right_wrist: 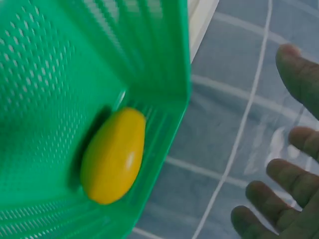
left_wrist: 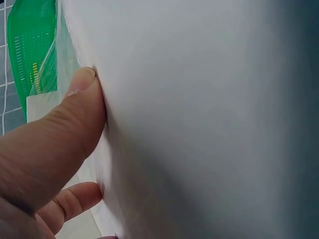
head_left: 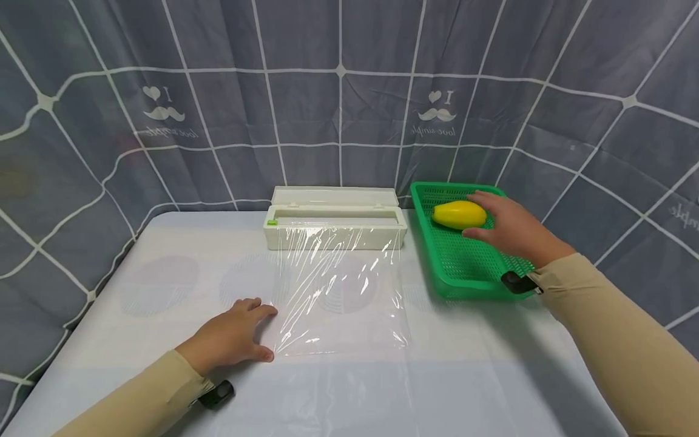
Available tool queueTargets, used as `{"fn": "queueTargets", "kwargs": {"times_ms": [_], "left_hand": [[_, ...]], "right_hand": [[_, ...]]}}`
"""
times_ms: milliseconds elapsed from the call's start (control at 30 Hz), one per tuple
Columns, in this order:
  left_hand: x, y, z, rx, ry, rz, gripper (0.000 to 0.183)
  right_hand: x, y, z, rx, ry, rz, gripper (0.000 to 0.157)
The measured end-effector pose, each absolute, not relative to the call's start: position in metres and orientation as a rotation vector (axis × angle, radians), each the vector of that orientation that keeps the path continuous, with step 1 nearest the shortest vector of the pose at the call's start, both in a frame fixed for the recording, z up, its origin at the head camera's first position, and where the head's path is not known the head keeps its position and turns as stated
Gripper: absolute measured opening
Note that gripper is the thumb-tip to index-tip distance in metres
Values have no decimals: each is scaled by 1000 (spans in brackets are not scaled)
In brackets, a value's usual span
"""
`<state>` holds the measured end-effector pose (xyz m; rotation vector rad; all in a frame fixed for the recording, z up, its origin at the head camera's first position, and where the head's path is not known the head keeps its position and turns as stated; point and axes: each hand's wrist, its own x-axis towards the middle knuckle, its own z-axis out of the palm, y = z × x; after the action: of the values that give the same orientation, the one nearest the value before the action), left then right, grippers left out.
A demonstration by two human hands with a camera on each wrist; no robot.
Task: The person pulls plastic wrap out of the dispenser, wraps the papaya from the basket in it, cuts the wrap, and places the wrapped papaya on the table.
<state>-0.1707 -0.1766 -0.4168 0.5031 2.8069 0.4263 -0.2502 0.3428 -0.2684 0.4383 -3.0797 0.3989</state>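
A sheet of clear plastic wrap (head_left: 341, 303) lies on the table, drawn out toward me from a white wrap dispenser box (head_left: 335, 238) with its lid raised. My left hand (head_left: 235, 332) rests at the sheet's left edge, thumb and fingers apart, fingertips down on the table; in the left wrist view the thumb (left_wrist: 75, 112) touches the surface beside the film. Over the green basket (head_left: 437, 270) my right hand (head_left: 516, 227) reaches with spread fingers, holding nothing. A smooth yellow oval fruit (head_left: 460, 215), like a papaya or mango, lies inside, just left of that hand and apart from it.
The white-covered table (head_left: 164, 340) carries faint printed circles. A grey curtain (head_left: 306, 109) with white grid lines stands behind the box and basket and wraps round both sides. The basket's perforated wall (right_wrist: 167, 89) rises around the fruit.
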Motion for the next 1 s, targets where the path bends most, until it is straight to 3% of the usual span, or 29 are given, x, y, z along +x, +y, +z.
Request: {"fn": "queueTargets", "kwargs": {"times_ms": [300, 567, 1000], "left_hand": [[-167, -178, -416, 480, 2811, 448, 84], [-166, -177, -415, 482, 2820, 438, 83], [-164, -180, -415, 433, 2822, 448, 83]], "right_hand": [[-313, 355, -265, 359, -3186, 493, 101], [-356, 378, -303, 270, -3257, 495, 102], [-387, 392, -347, 188, -3344, 378, 100]]}}
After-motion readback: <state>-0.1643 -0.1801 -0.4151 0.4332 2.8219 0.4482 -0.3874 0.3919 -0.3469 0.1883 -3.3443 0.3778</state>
